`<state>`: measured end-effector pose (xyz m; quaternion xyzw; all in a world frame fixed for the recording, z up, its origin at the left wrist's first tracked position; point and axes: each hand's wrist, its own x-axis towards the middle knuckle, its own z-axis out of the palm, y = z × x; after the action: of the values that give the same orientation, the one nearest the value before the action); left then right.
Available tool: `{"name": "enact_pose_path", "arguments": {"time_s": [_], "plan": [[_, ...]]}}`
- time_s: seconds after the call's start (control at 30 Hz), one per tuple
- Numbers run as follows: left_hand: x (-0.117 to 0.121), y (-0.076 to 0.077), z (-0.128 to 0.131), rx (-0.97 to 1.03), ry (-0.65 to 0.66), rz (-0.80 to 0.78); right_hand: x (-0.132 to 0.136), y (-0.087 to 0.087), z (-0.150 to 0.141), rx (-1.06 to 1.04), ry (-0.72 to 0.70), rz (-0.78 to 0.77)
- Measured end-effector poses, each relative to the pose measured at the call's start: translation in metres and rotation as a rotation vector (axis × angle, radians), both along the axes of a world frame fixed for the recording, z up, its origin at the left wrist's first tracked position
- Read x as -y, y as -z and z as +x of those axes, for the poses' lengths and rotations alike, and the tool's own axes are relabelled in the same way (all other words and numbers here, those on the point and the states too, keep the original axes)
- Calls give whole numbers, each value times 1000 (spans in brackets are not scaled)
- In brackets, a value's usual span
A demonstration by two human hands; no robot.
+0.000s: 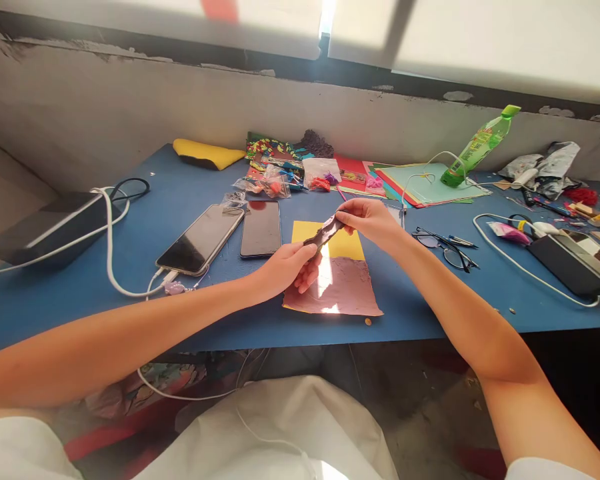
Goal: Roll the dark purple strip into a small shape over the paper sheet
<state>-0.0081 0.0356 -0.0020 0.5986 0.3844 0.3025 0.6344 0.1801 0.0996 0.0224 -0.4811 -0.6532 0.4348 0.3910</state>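
Both my hands hold one dark brown strip [325,233] just above the blue table [180,193]. My left hand [287,267] pinches its near end with closed fingers. My right hand [373,219] pinches its far end between thumb and fingers. Under the hands lie a pink sheet [353,290] and, behind it, a yellow sheet [345,245], flat on the table.
Two phones [203,239] [261,229] lie left of the sheets, one on a white cable [111,253]. Glasses [445,243] lie to the right. A green bottle [477,145] leans over coloured paper [430,185]. Small craft bags [280,177] and a black box [47,227] are further off.
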Motion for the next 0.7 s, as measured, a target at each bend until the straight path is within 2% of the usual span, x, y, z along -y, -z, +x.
{"name": "enact_pose_path", "arguments": {"time_s": [0.17,0.23,0.3,0.4,0.5,0.6,0.7], "plan": [[1,2,-3,27,21,-7,-19,2,16,60,270,127],[0,4,-3,72,40,-23,-22,2,21,27,302,127],[-2,5,-3,110,48,-56,-21,1,22,-62,216,50],[-5,4,-1,133,34,-101,-8,1,13,-185,-73,-115],[-6,1,-1,140,32,-105,14,1,-3,-163,-304,-164],[-6,0,-3,115,69,-89,33,2,-18,-41,-376,-180],[-6,3,-4,115,91,-52,40,1,-25,52,-353,-159]]}}
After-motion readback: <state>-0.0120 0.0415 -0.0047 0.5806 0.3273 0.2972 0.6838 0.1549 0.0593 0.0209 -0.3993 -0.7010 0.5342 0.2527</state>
